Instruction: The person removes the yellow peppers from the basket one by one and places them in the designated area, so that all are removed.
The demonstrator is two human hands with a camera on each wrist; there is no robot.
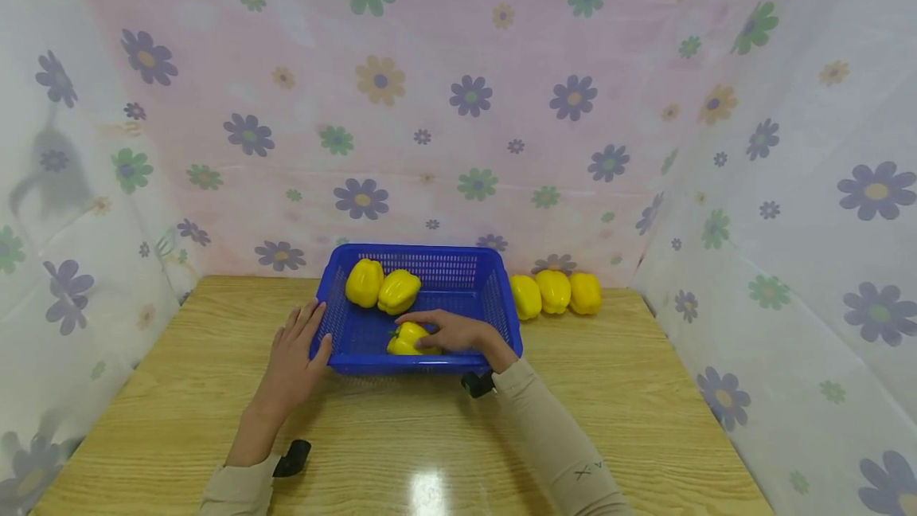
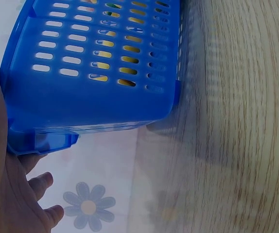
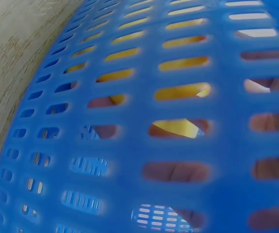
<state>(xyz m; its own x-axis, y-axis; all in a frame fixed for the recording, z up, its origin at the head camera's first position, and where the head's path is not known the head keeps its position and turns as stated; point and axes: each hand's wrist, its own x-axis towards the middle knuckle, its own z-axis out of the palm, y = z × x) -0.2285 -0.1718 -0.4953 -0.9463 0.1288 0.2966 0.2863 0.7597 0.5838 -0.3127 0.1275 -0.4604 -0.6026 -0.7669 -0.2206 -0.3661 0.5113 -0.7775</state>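
Left hand (image 1: 290,353) touches the blue basket (image 1: 365,363) at left, fingers extended, likely steadying it; right hand (image 1: 456,330) grips the near yellow pepper (image 1: 406,338).

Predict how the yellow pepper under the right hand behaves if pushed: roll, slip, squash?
Likely slippery: the pepper has glossy skin. Probably apt to roll unevenly, given its rounded, lobed sides, though the front wall of the basket should limit travel. Seems fairly stiff: no dent shows beside the right hand, though the contact is partly hidden.
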